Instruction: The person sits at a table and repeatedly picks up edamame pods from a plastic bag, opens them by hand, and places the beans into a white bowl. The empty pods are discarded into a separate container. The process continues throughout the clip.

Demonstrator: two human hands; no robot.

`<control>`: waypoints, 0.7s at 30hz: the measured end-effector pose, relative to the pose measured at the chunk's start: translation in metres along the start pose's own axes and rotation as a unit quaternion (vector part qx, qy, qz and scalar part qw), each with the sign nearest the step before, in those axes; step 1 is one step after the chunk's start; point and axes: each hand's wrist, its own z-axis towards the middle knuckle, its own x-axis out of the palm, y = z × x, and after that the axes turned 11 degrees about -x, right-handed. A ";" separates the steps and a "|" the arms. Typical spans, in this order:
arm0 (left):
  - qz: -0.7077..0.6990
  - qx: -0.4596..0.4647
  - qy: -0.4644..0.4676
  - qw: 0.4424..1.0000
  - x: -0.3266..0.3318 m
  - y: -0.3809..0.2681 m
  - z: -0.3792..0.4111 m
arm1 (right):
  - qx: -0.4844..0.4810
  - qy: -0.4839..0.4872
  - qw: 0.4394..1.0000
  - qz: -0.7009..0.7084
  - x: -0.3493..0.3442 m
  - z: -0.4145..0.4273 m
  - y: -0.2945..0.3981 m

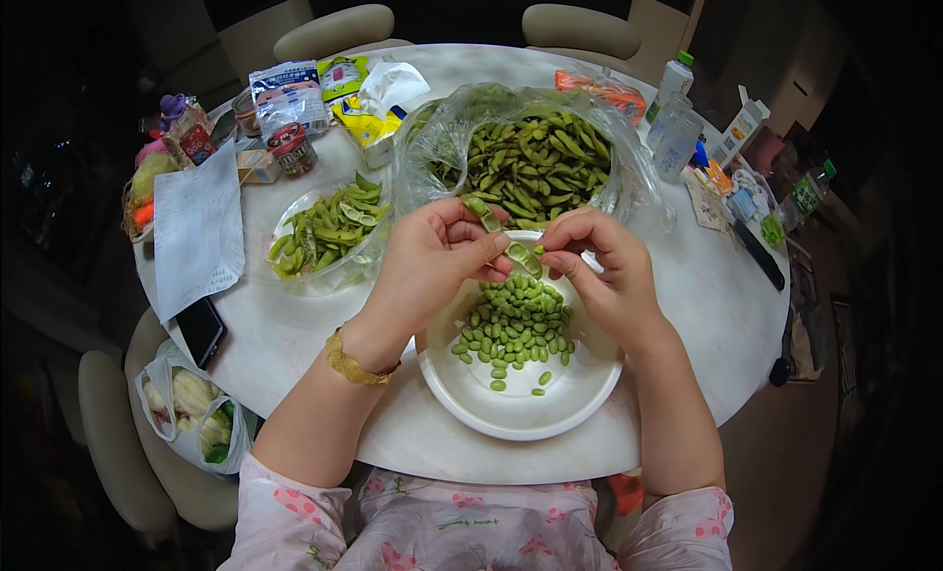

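Between the thumb and fingers of my left hand point(460, 239) is a split-open edamame pod point(521, 259). My right hand point(604, 265) pinches a small green piece point(540, 250) at the pod's right end; whether it is a bean or a bit of pod I cannot tell. Both hands are above a white bowl point(516, 424) that holds shelled green beans point(516, 317). Behind the bowl, a clear plastic bag point(435, 147) is full of unshelled edamame pods point(549, 155). To the left, a clear plastic container point(309, 284) holds opened pods point(331, 228).
A paper sheet with writing point(197, 225) and a smartphone point(200, 332) lie at the table's left edge. Snack packets point(291, 100) and a candy tub point(292, 150) stand behind. Bottles point(672, 85) and a black-handled object point(759, 254) are right. A vegetable bag point(195, 409) rests on a chair.
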 end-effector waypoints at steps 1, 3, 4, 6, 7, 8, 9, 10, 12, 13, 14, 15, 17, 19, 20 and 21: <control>0.002 0.001 -0.002 1.000 0.000 0.000 0.000 | -0.010 -0.005 1.000 -0.004 0.000 0.000 -0.002; 0.013 -0.002 -0.008 1.000 0.001 -0.001 -0.001 | -0.029 -0.018 0.999 -0.012 0.001 0.000 -0.005; 0.021 -0.004 -0.012 1.000 0.002 -0.001 -0.002 | -0.021 -0.033 0.999 -0.019 0.001 0.001 -0.006; 0.036 -0.011 -0.013 0.999 0.003 -0.002 -0.003 | -0.001 -0.067 0.997 -0.028 0.001 0.002 -0.006; 0.044 -0.015 -0.011 0.999 0.005 -0.002 -0.004 | -0.059 -0.053 0.993 -0.083 0.000 0.004 -0.006; 0.052 -0.020 -0.008 0.998 0.006 -0.002 -0.005 | -0.115 -0.038 0.983 -0.138 -0.002 0.006 -0.005; 0.071 -0.033 0.007 0.997 0.006 -0.002 -0.006 | -0.171 -0.025 0.966 -0.190 -0.002 0.007 -0.004; 0.090 -0.046 0.022 0.995 0.006 -0.003 -0.007 | -0.170 -0.015 0.966 -0.193 -0.002 0.007 -0.002; 0.140 -0.079 0.039 0.986 0.008 -0.003 -0.009 | -0.168 0.002 0.966 -0.194 0.000 0.006 0.001; 0.155 -0.092 0.051 0.982 0.009 -0.002 -0.010 | -0.176 0.014 0.964 -0.201 0.002 0.004 0.003; 0.169 -0.104 0.063 0.978 0.011 -0.001 -0.010 | -0.184 0.026 0.961 -0.206 0.003 0.003 0.004; 0.180 -0.114 0.077 0.974 0.013 0.000 -0.011 | -0.191 0.040 0.957 -0.215 0.004 0.003 0.005; 0.184 -0.108 0.075 0.974 0.017 0.004 -0.011 | -0.209 0.055 0.945 -0.245 0.004 0.003 0.006; 0.192 -0.106 0.079 0.972 0.017 0.006 -0.012 | -0.197 0.074 0.943 -0.256 0.002 0.002 0.007; 0.193 -0.102 0.081 0.973 0.017 0.006 -0.012 | -0.179 0.074 0.953 -0.234 0.002 0.002 0.006; 0.195 -0.105 0.079 0.972 0.016 0.007 -0.012 | -0.161 0.073 0.961 -0.211 0.001 0.001 0.005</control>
